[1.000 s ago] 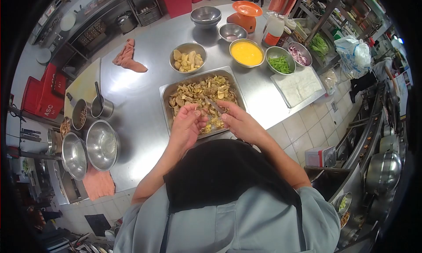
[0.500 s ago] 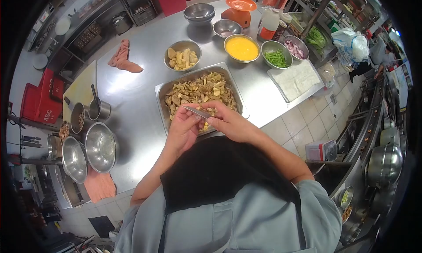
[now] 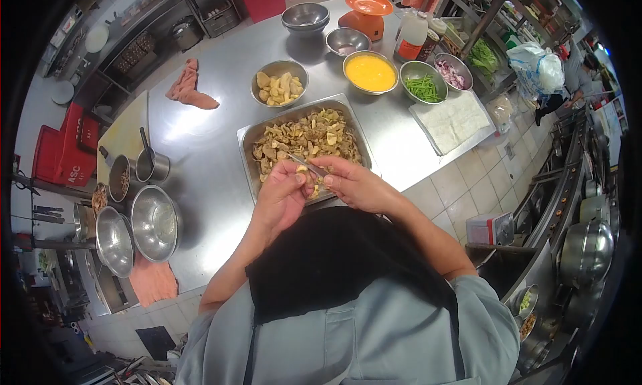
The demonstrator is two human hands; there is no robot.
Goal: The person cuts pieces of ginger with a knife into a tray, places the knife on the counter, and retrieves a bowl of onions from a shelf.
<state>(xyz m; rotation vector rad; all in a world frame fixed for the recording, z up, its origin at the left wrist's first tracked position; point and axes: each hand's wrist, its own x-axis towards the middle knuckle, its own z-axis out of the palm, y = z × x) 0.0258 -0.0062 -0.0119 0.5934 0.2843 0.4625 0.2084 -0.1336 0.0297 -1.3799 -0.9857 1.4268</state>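
Note:
My right hand (image 3: 351, 183) grips a small knife (image 3: 302, 162), its blade pointing left toward my other hand. My left hand (image 3: 281, 194) pinches a small yellowish piece of ginger (image 3: 301, 171) close against the blade. Both hands are above the front edge of a deep steel tray (image 3: 245, 149). That tray holds a heap of brown-skinned ginger and peelings (image 3: 304, 134). Just behind it, a steel bowl (image 3: 256, 99) contains pale yellow, peeled-looking ginger pieces (image 3: 284, 85). My fingers partly hide the knife handle and the ginger piece.
Toward the back right are bowls of yellow liquid (image 3: 370, 72), cut green vegetables (image 3: 422, 87) and purplish slices (image 3: 453, 73). An orange scale (image 3: 363, 25) stands behind. At left are two steel bowls (image 3: 154, 222), a saucepan (image 3: 152, 165) and a cloth (image 3: 192, 87). A person (image 3: 574, 77) is at far right.
The knife blade has tilted more steeply, and the ginger piece now shows between my fingers. My hands stay over the tray. A person has come into view at far right.

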